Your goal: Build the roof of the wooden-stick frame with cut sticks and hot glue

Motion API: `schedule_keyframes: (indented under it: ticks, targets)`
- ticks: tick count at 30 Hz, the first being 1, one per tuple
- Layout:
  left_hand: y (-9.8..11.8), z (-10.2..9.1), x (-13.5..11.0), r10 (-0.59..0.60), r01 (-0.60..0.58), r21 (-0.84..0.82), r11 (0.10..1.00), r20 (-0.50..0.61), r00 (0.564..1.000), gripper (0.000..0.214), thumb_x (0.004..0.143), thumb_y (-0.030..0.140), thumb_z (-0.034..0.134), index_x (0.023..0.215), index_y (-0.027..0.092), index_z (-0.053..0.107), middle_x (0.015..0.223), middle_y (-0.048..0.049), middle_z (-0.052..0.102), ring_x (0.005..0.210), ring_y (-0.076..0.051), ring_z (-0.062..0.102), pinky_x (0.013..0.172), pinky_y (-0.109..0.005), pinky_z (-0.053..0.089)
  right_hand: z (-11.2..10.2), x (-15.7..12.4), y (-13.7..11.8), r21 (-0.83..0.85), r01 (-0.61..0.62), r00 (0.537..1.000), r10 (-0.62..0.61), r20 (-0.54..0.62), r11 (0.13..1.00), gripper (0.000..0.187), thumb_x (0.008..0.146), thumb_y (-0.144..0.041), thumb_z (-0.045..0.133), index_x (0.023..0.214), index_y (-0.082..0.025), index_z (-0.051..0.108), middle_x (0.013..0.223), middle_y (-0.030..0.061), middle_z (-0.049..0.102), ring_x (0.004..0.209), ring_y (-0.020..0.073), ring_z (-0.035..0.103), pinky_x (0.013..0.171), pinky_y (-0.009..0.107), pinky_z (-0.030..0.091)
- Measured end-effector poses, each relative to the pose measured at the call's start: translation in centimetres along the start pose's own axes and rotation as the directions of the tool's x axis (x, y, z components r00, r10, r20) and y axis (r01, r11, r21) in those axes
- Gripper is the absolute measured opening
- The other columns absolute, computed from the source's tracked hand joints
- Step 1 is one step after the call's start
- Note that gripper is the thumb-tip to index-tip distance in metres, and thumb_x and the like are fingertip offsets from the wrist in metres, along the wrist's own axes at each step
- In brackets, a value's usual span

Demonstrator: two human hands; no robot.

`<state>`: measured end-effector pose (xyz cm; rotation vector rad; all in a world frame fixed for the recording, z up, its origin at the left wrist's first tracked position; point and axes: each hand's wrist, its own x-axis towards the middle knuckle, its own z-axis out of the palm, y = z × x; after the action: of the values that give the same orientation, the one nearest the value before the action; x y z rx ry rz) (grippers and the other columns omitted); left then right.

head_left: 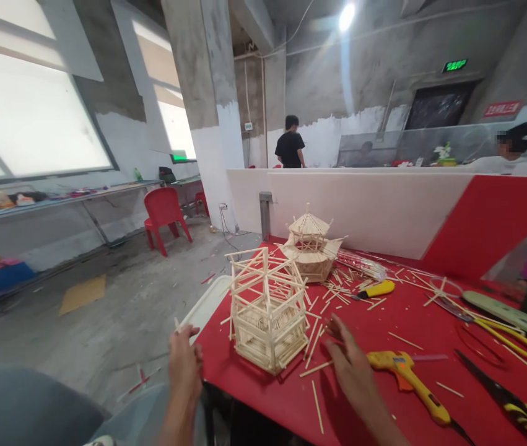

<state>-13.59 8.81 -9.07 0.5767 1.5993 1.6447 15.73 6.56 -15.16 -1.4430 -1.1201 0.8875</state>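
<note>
A six-sided frame (270, 322) built of thin wooden sticks stands upright on the red table, between my hands. My left hand (184, 362) is off the table's left edge, its fingers curled around a short wooden stick (177, 323) whose tip pokes out above. To the right of the frame, my right hand (349, 362) hovers low with its fingers apart, holding nothing. Close by its fingertips lies a loose wooden stick (316, 370). Behind the frame is a pagoda-like stick model (309, 248) with a pointed roof.
Right of my right hand lies a yellow glue gun (412, 378). A yellow utility knife (377, 290), scissors (509, 331) and black-yellow pliers (495, 387) are farther out among scattered sticks. A white partition (360, 207) borders the table's back. A red chair (165, 214) and people stand or sit beyond.
</note>
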Motion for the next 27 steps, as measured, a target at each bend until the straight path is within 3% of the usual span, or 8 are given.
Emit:
schedule_keyframes:
  ticks: [3,5,8,13,15,20,24,27]
  targets:
    - [3.1,-1.4,-4.4,0.140,-0.114,-0.191,0.975,0.129,0.982,0.025,0.076,0.042,0.063,0.079,0.019,0.053,0.058,0.0057,0.056,0.034,-0.003,0.032,0.031,-0.013,0.020,-0.9,-1.9,-5.4,-0.054,0.117,0.991,-0.113,0.066,0.992,0.038,0.088,-0.044,0.053,0.116,-0.021,0.065,0.114,0.0096,0.070,0.103,0.0223,0.066,0.090,0.033,0.051]
    - [4.9,-1.1,-7.7,0.155,-0.091,-0.237,0.967,0.271,0.950,0.030,0.073,0.042,0.071,0.071,0.016,0.055,0.076,0.0002,0.065,0.038,-0.002,0.037,0.031,-0.013,0.023,-0.1,-3.4,-9.0,-0.050,0.310,0.938,-0.296,0.180,0.950,0.025,0.089,-0.037,0.055,0.105,-0.024,0.069,0.103,0.0059,0.072,0.094,0.0186,0.067,0.083,0.027,0.052]
    - [5.9,0.7,-11.8,0.095,-0.006,-0.242,0.970,0.356,0.930,0.031,0.064,0.041,0.080,0.067,0.015,0.064,0.089,-0.0050,0.068,0.064,-0.012,0.061,0.053,-0.019,0.051,2.3,-5.3,-12.7,0.037,0.588,0.756,-0.564,0.333,0.808,0.017,0.089,-0.029,0.057,0.095,-0.024,0.071,0.081,0.0023,0.070,0.075,0.0141,0.065,0.069,0.022,0.051]
    - [5.1,3.7,-14.3,0.088,0.025,-0.214,0.977,0.504,0.859,0.033,0.058,0.048,0.082,0.068,0.017,0.075,0.102,-0.0134,0.071,0.098,-0.032,0.064,0.074,-0.035,0.057,4.3,-5.5,-13.8,0.143,0.783,0.544,-0.779,0.312,0.605,0.023,0.091,-0.030,0.053,0.106,-0.025,0.069,0.085,0.0036,0.070,0.077,0.0150,0.063,0.068,0.024,0.050]
    - [4.9,4.2,-14.5,0.115,0.000,-0.225,0.974,0.497,0.860,0.036,0.054,0.050,0.084,0.068,0.018,0.076,0.095,-0.0139,0.073,0.097,-0.034,0.064,0.074,-0.037,0.056,3.5,-5.2,-13.9,0.180,0.776,0.541,-0.784,0.305,0.605,0.023,0.094,-0.029,0.047,0.090,-0.023,0.069,0.077,0.0025,0.069,0.074,0.0145,0.062,0.068,0.024,0.048]
    - [5.4,4.5,-15.2,0.195,-0.127,-0.258,0.958,0.259,0.946,0.044,0.055,0.057,0.081,0.081,0.021,0.077,0.072,-0.0068,0.069,0.073,-0.024,0.062,0.064,-0.033,0.054,0.5,-5.3,-13.3,0.085,0.676,0.702,-0.675,0.227,0.732,0.032,0.097,-0.027,0.042,0.074,-0.020,0.062,0.065,0.0001,0.062,0.062,0.0111,0.058,0.058,0.021,0.041]
    - [5.4,4.9,-16.7,0.366,-0.374,-0.055,0.926,0.382,0.849,0.031,0.059,0.046,0.082,0.069,0.018,0.076,0.068,-0.0050,0.062,0.071,-0.021,0.058,0.067,-0.028,0.051,-0.3,-5.9,-11.7,-0.073,0.743,0.662,-0.714,0.227,0.665,0.033,0.096,-0.028,0.043,0.068,-0.020,0.059,0.060,0.0003,0.060,0.055,0.0116,0.056,0.053,0.023,0.036]
    - [4.7,5.6,-17.9,0.367,-0.401,-0.031,0.915,0.476,0.800,0.031,0.066,0.045,0.078,0.057,0.017,0.069,0.065,-0.0039,0.057,0.065,-0.017,0.054,0.061,-0.026,0.047,-0.4,-6.6,-11.1,-0.125,0.764,0.641,-0.723,0.257,0.633,0.033,0.095,-0.029,0.041,0.069,-0.020,0.060,0.060,0.0013,0.062,0.053,0.0126,0.057,0.052,0.024,0.034]
